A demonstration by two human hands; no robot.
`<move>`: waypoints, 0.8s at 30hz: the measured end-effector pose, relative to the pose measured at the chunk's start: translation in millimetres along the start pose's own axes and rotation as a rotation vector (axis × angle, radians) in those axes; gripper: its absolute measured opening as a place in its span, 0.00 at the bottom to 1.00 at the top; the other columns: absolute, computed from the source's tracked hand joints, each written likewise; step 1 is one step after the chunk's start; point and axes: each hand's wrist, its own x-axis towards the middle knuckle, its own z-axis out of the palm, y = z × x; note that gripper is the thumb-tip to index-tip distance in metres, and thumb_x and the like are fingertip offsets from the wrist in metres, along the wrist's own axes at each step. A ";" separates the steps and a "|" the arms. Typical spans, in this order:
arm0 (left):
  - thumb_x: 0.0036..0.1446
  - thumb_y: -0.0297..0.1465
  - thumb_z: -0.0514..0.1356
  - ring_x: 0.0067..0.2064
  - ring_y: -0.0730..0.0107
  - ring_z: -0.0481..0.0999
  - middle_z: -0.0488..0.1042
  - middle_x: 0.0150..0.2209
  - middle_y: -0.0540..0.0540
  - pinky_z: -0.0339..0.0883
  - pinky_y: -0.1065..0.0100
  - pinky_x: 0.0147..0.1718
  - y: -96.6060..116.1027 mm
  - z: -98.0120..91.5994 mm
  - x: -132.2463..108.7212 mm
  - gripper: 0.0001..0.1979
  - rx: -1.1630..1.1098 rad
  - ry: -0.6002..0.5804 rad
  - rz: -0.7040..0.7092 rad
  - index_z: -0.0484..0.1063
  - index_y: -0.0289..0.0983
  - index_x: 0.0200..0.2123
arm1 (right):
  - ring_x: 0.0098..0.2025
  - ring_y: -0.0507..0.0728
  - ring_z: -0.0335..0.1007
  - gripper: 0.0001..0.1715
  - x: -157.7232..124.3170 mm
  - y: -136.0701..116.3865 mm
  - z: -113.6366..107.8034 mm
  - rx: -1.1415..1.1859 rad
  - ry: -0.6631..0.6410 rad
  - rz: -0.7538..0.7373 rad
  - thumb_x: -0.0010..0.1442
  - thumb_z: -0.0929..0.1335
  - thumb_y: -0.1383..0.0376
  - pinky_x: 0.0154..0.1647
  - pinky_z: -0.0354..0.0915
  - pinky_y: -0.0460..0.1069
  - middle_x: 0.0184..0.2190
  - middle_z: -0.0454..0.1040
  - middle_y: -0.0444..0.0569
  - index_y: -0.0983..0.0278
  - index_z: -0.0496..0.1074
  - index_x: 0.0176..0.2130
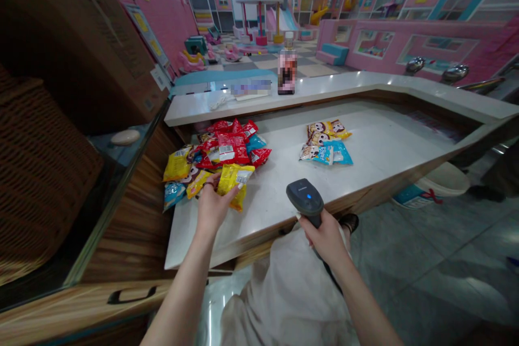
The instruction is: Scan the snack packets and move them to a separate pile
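Note:
My left hand (214, 206) grips a yellow snack packet (234, 184) at the edge of a heap of snack packets (227, 154), which are mostly red, with some yellow and blue. The heap lies on a white counter (275, 200). My right hand (326, 239) is closed around the handle of a dark grey handheld barcode scanner (305, 199), and a small blue light glows on top. A cable runs down from the scanner. A smaller group of blue and yellow packets (325, 143) lies farther along the counter, to the right of the heap.
A raised white ledge (324, 85) runs behind the counter, holding a bottle with a blurred label (287, 67). A large cardboard box (68, 48) and a wicker basket (36, 173) stand to the left. Beyond lies a pink children's play area with a slide.

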 end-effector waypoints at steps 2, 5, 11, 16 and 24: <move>0.41 0.34 0.74 0.49 0.55 0.79 0.78 0.50 0.37 0.73 0.60 0.46 1.8 5.8 -3.8 0.34 -0.233 -0.097 -0.106 0.71 0.34 0.52 | 0.13 0.53 0.66 0.10 -0.5 -1.4 -1.3 0.011 -0.028 0.005 0.56 0.68 0.57 0.17 0.62 0.44 0.12 0.68 0.37 0.61 0.70 0.31; 0.39 0.34 0.76 0.44 0.58 0.80 0.80 0.47 0.38 0.74 0.65 0.41 5.5 13.7 -10.9 0.32 -0.470 -0.245 -0.293 0.74 0.33 0.49 | 0.14 0.53 0.67 0.10 -1.0 -3.1 -2.9 0.010 -0.029 0.020 0.56 0.68 0.57 0.18 0.62 0.44 0.12 0.68 0.38 0.61 0.70 0.30; 0.48 0.29 0.72 0.35 0.68 0.81 0.82 0.41 0.40 0.73 0.75 0.30 15.8 30.0 -23.2 0.19 -0.740 -0.443 -0.587 0.77 0.32 0.44 | 0.13 0.53 0.66 0.10 1.2 2.4 -0.4 0.077 -0.024 0.027 0.55 0.69 0.57 0.17 0.62 0.45 0.12 0.67 0.37 0.61 0.69 0.30; 0.55 0.31 0.67 0.40 0.62 0.83 0.81 0.46 0.39 0.77 0.71 0.30 19.4 54.7 -24.9 0.18 -0.827 -0.558 -0.685 0.76 0.34 0.49 | 0.13 0.53 0.65 0.10 1.3 6.6 -1.8 0.111 0.005 0.043 0.55 0.69 0.58 0.15 0.61 0.44 0.12 0.67 0.37 0.62 0.69 0.30; 0.52 0.27 0.69 0.36 0.70 0.82 0.80 0.46 0.41 0.74 0.75 0.28 27.1 94.1 -16.1 0.20 -0.926 -0.587 -0.548 0.73 0.35 0.50 | 0.12 0.51 0.61 0.13 -1.9 15.5 -5.1 0.202 0.071 0.058 0.55 0.68 0.55 0.14 0.60 0.45 0.11 0.64 0.37 0.62 0.68 0.27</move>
